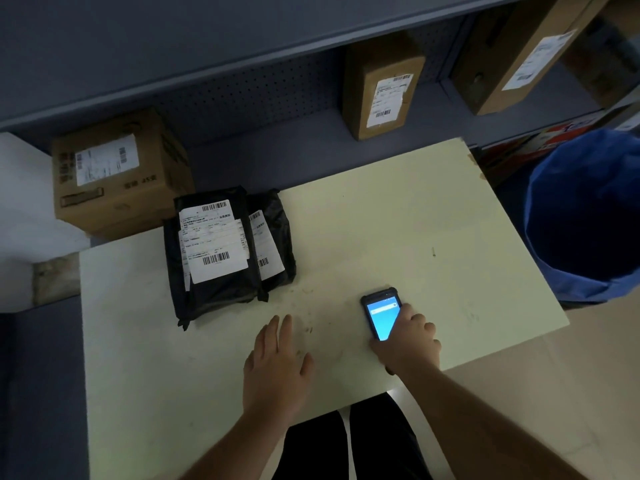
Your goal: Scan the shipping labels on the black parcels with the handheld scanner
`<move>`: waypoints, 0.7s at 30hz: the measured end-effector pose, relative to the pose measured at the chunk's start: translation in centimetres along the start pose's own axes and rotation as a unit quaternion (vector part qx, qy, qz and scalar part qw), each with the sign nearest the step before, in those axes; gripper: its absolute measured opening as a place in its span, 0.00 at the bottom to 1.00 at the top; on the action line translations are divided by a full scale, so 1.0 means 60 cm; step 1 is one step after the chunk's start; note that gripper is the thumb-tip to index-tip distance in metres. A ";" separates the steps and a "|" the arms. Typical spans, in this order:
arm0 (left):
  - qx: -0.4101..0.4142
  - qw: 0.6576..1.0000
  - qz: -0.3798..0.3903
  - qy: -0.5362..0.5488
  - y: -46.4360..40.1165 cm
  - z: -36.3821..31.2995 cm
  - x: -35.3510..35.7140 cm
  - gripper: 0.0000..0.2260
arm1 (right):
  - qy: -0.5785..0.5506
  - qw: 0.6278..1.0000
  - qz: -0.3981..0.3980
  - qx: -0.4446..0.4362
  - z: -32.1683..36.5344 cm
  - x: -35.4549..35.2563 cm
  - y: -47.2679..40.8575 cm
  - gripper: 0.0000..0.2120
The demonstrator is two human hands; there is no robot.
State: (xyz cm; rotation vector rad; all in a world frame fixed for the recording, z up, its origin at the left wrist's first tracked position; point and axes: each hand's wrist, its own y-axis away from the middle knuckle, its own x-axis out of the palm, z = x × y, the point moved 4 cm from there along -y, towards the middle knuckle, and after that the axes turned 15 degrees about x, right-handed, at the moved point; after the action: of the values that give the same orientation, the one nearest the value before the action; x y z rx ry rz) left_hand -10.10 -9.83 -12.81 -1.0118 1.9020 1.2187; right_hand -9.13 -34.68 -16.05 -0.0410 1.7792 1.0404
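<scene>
Two black parcels lie stacked on the pale table point(381, 209) at its far left. The upper parcel point(214, 289) shows a white shipping label point(214, 237) with barcodes. The lower parcel point(280, 223) pokes out to the right with its own label partly covered. The handheld scanner point(381, 315), a black phone-like unit with a lit blue screen, lies on the table near the front right. My right hand point(410, 339) rests on its lower half, fingers wrapped over it. My left hand point(277, 362) is flat above the table, fingers spread, empty, just short of the parcels.
Cardboard boxes with labels stand around: one point(117, 174) left of the table, one point(381, 84) on the grey shelf behind, a long one point(526, 53) leaning at the back right. A blue bin point(588, 216) stands right of the table.
</scene>
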 end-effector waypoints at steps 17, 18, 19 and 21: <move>-0.020 0.983 -0.183 0.018 -0.020 0.038 -0.182 0.29 | -0.092 0.989 0.046 -0.104 0.132 -0.097 0.078 0.31; -0.029 0.978 -0.203 0.025 -0.023 0.047 -0.194 0.28 | -0.097 0.988 0.043 -0.111 0.143 -0.104 0.085 0.30; -0.041 0.974 -0.221 0.034 -0.025 0.056 -0.204 0.27 | -0.099 0.987 0.040 -0.118 0.154 -0.111 0.092 0.30; -0.061 0.965 -0.249 0.048 -0.033 0.073 -0.220 0.27 | -0.101 0.986 0.034 -0.131 0.173 -0.124 0.103 0.30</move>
State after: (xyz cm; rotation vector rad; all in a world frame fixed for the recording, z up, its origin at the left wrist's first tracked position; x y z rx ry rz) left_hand -1.47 -2.88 -4.17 -1.5273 1.5177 1.0072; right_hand -0.79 -27.13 -7.43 -0.0363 1.4626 1.2771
